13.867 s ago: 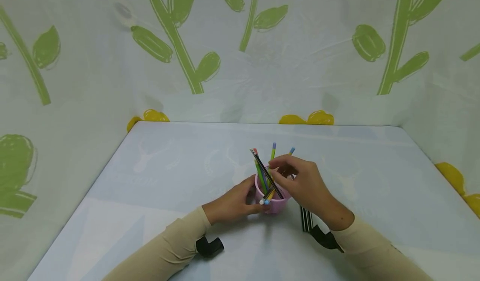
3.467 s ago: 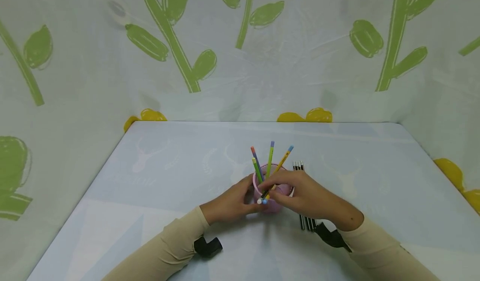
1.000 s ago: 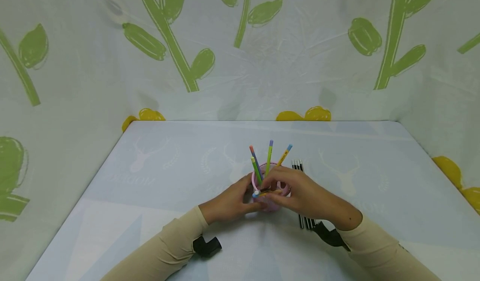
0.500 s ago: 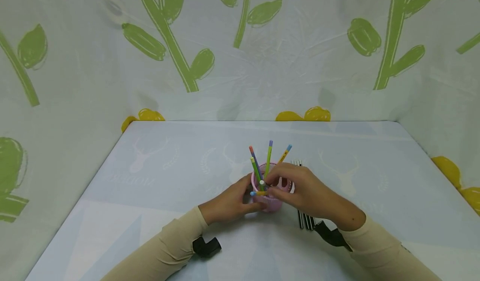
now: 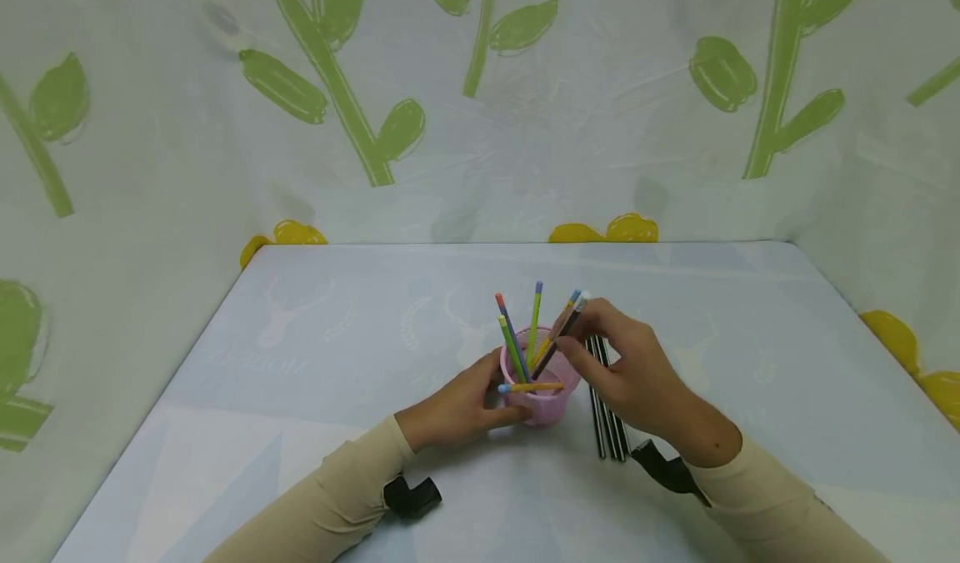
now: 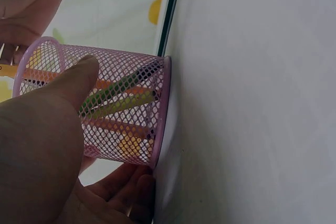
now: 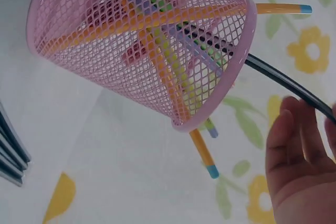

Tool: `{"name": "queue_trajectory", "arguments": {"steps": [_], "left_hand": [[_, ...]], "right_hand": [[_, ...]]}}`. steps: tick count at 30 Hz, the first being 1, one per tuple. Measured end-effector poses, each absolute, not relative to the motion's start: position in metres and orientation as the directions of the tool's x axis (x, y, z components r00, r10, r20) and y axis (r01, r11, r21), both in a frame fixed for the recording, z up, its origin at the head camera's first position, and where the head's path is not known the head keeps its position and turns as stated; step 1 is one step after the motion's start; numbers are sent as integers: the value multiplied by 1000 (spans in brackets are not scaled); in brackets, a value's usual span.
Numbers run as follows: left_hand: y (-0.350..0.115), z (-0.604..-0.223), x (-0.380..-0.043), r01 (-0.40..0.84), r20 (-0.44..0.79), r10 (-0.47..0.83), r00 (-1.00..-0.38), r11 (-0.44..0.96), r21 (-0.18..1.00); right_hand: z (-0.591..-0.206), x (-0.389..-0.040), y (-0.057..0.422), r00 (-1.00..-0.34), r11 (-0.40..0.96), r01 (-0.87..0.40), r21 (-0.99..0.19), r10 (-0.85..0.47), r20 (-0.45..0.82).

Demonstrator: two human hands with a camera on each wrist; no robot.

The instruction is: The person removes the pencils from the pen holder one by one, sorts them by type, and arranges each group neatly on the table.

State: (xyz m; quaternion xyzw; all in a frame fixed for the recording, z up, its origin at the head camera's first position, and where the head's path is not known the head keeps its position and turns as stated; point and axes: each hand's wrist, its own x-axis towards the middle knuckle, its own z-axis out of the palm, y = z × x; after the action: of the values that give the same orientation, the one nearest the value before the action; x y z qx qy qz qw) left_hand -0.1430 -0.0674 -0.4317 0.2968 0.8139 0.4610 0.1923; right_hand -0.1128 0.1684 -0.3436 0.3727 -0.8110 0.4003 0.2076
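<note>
My left hand (image 5: 461,400) grips the side of a pink mesh pencil cup (image 5: 546,413), thumb along the near wall. Between thumb and fingers my right hand (image 5: 637,371) pinches a black pencil (image 5: 573,316) with a white end. It leans to the back right, its lower part still inside the cup, as the mesh shows in the right wrist view. Coloured pencils stand around it: a lime one (image 5: 535,317) with a purple end, a green one (image 5: 509,342) and a blue one with a red end. An orange pencil (image 5: 536,387) tips over the front rim.
Several black pencils (image 5: 607,421) lie side by side on the table just right of the cup, partly behind the right hand. The pale table (image 5: 360,329) ends at a wall (image 5: 495,179) printed with leaves and yellow flowers.
The black pencil swings from leaning over the near rim to leaning toward the back right, and my right hand shifts right with it. Earlier, another black pencil left the cup. My left hand stays put.
</note>
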Motion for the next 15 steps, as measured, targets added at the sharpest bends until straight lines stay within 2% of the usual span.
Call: {"name": "queue_trajectory", "arguments": {"steps": [5, 8, 11, 15], "left_hand": [[-67, -431, -143, 313, -31, 662, -749, 395, 864], [-67, -431, -143, 315, -30, 660, -750, 397, 862], [-67, -431, -142, 310, -35, 656, -754, 402, 862], [-67, -431, -142, 299, -43, 653, -756, 404, 865]], "right_hand": [[-340, -108, 177, -651, 365, -757, -542, -350, 674], [-338, -107, 183, -651, 205, -758, -619, -269, 709], [-337, -107, 188, -636, 59, -767, -639, -202, 745], [-338, -107, 193, -627, 23, -774, -632, -165, 762]]}}
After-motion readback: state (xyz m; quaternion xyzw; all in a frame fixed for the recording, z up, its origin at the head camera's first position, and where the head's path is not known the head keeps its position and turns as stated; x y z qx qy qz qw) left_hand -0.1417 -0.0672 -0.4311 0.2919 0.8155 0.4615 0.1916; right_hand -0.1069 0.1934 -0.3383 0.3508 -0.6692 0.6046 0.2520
